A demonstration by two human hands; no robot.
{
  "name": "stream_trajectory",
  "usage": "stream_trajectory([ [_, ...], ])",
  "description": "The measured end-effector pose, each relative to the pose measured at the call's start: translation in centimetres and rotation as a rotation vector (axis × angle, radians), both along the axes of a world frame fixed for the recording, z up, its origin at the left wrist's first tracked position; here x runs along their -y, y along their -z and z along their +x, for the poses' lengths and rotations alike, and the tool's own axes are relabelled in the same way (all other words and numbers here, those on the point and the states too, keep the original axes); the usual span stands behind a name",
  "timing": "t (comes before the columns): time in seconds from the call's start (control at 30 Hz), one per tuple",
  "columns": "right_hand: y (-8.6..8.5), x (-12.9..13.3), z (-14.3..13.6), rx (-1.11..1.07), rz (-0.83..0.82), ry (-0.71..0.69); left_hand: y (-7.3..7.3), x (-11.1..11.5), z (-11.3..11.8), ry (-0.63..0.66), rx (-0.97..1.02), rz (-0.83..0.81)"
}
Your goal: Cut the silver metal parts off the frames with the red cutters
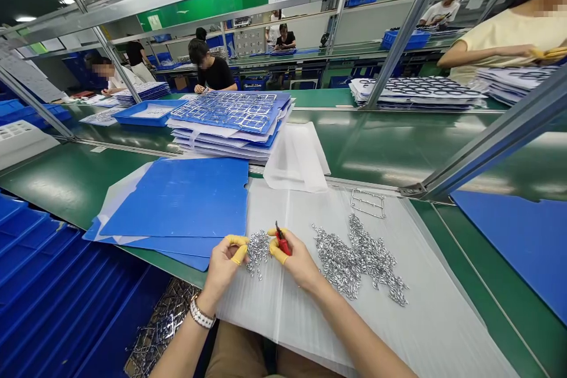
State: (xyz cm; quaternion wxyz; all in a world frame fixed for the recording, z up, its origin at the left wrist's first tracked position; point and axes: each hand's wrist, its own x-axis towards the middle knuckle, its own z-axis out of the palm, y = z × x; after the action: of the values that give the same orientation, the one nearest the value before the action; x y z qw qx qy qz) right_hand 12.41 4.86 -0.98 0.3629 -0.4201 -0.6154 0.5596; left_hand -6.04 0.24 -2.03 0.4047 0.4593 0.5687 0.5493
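My left hand (225, 263), with yellow finger cots on its fingertips, is closed in a pinch at the left edge of a small pile of shiny silver parts (257, 251). What sits between those fingertips, if anything, is too small to make out. My right hand (297, 260), also in yellow finger cots, grips red-handled nippers (282, 241) just right of that pile, their dark jaws pointing up and away. Farther right, a larger heap of the same silver parts (354, 257) lies on a white foam sheet (305, 319). Beyond it rests a silver rectangular frame (368, 203).
Blue plastic sheets (177, 198) lie to the left. Behind stands a stack of sheets topped with silver frames (230, 111), near a blue tray (148, 112). A bin of frame scraps (163, 325) is below left. A metal post (491, 142) slants at right. Several people work beyond.
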Motion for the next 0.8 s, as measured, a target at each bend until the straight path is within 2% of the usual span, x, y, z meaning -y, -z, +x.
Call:
stream_trajectory([
  [0.1,-1.0,0.6,-0.2,-0.253,-0.212,0.044,-0.1,0.2,0.3,0.013,-0.060,-0.011],
  [0.23,-1.3,1.1,-0.4,-0.358,-0.292,0.096,-0.5,0.4,0.7,0.008,-0.270,0.088],
  [0.3,-1.1,1.3,-0.5,-0.370,-0.278,0.126,-0.9,0.4,1.2,0.038,-0.235,0.103],
  [0.43,-0.9,1.8,-0.5,-0.341,-0.186,0.161,-1.9,0.6,2.3,0.119,-0.168,0.029],
  [0.63,-0.7,2.5,0.1,-0.250,-0.060,0.182,-2.1,0.9,3.3,0.138,-0.518,0.160],
  [0.7,-0.7,2.5,0.3,-0.250,-0.059,0.196,-1.7,0.9,3.3,0.108,-0.477,0.109],
  [0.8,-0.5,2.5,0.4,-0.254,-0.068,0.210,-1.1,0.5,3.4,0.036,-0.225,-0.006],
])
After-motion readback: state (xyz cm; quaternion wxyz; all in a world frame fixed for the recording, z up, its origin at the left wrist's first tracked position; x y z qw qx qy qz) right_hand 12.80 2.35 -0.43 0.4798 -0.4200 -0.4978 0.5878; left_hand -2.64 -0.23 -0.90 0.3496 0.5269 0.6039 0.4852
